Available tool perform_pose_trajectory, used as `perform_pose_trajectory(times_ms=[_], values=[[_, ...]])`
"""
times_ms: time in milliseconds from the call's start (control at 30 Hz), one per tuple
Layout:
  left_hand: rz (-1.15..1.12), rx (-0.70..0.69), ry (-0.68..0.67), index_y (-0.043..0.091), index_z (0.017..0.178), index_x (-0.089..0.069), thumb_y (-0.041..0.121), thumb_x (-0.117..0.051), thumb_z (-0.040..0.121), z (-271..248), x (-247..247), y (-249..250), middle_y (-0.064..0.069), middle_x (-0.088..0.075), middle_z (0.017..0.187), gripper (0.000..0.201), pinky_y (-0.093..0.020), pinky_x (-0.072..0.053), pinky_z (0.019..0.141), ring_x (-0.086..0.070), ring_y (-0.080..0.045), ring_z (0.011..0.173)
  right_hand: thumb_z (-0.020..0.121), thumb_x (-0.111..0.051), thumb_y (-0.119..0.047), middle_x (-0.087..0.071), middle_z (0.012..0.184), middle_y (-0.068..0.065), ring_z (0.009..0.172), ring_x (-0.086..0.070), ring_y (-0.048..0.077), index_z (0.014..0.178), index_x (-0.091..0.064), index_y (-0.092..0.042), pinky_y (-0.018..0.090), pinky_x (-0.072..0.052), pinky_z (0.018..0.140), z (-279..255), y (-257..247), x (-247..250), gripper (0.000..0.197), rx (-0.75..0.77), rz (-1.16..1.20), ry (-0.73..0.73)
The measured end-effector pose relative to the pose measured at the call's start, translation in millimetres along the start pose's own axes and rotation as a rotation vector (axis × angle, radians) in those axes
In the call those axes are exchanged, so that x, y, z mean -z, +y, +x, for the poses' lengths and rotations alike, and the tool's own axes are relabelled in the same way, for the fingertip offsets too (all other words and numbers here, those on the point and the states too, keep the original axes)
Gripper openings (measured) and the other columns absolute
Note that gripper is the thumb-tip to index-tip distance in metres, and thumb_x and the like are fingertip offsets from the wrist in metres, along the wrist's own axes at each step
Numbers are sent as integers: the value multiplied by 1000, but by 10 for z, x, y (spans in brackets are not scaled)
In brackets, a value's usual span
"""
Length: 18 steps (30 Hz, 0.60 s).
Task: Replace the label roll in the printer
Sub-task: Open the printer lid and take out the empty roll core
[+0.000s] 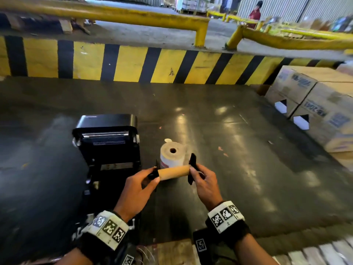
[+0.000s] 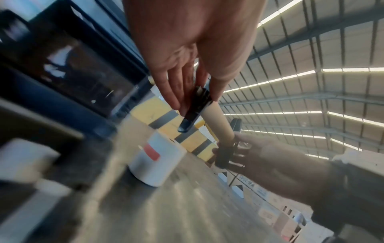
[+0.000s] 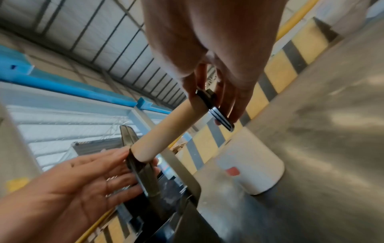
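Nearest the viewer, the left hand (image 1: 138,185) pinches the black end guide (image 1: 153,174) on one end of a bare cardboard core (image 1: 174,170). The right hand (image 1: 205,181) pinches the black guide (image 1: 192,166) on the opposite end. The core is held level in the air between both hands. Just behind it, a full label roll (image 1: 172,154) stands on end on the dark tabletop (image 1: 238,159). To its left sits the black printer (image 1: 108,139), lid raised. Further right, cardboard cartons (image 1: 317,104) are stacked.

Right hand (image 3: 209,65) and left hand (image 3: 68,185) hold a cardboard core (image 3: 166,131) by its black end-plates.
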State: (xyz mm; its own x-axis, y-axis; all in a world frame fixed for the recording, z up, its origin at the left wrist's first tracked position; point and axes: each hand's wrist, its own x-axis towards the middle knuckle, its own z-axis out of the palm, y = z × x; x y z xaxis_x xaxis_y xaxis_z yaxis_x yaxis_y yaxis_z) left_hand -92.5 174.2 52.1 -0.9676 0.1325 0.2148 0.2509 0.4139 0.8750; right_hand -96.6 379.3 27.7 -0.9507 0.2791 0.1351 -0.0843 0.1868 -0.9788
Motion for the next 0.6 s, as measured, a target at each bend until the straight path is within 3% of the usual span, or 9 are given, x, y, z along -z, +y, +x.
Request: perform_pose_trajectory(times_ms=[67,100,200,300,400,500,600], values=[[6,15,-27,9,116,-64,10,-66,84,38,-292,85,11,-63,97,32,1,-43,78,-60,16,85,92,-56,-6,-59,62,-11,58,-53,5,86,-69,-17,24,-45,58,22,105,309,18,-67,-19,9],[29,21,-31,9,115,-64,11,-66,84,61,-419,110,7,-65,98,31,-7,-47,82,-63,7,87,92,-56,-6,-56,57,-11,55,-50,6,81,-68,-16,25,-43,54,34,146,446,20,-105,-28,23],[127,83,-63,8,115,-64,13,-66,84,130,-790,111,-6,-67,105,31,-31,-50,87,-64,-18,96,91,-58,-15,-59,64,-12,61,-51,8,92,-71,-9,25,-42,58,100,446,874,14,-198,-90,55],[366,139,-143,13,119,-61,22,-64,86,180,-1026,-6,-8,-65,109,34,-37,-49,87,-60,-26,103,88,-62,-26,-66,86,16,79,-59,28,98,-68,-1,39,-48,72,134,714,1160,27,-251,-226,59],[744,148,-260,16,121,-57,29,-58,88,261,-1181,-124,-9,-63,112,36,-39,-45,89,-54,-30,108,90,-61,-17,-66,75,9,75,-63,26,81,-69,-8,31,-49,68,151,802,1267,15,-243,-430,-70],[952,161,-380,16,123,-54,30,-56,89,385,-1283,-278,-9,-60,119,37,-38,-42,94,-50,-29,115,88,-62,-24,-73,93,11,91,-67,27,96,-72,-8,29,-49,81,149,839,1223,20,-290,-523,-146],[1010,155,-453,15,122,-53,26,-57,87,521,-1347,-437,-9,-58,121,36,-39,-42,94,-49,-29,116,89,-62,-26,-71,104,11,101,-64,27,104,-70,-7,27,-46,82,153,906,1120,25,-320,-537,-208]])
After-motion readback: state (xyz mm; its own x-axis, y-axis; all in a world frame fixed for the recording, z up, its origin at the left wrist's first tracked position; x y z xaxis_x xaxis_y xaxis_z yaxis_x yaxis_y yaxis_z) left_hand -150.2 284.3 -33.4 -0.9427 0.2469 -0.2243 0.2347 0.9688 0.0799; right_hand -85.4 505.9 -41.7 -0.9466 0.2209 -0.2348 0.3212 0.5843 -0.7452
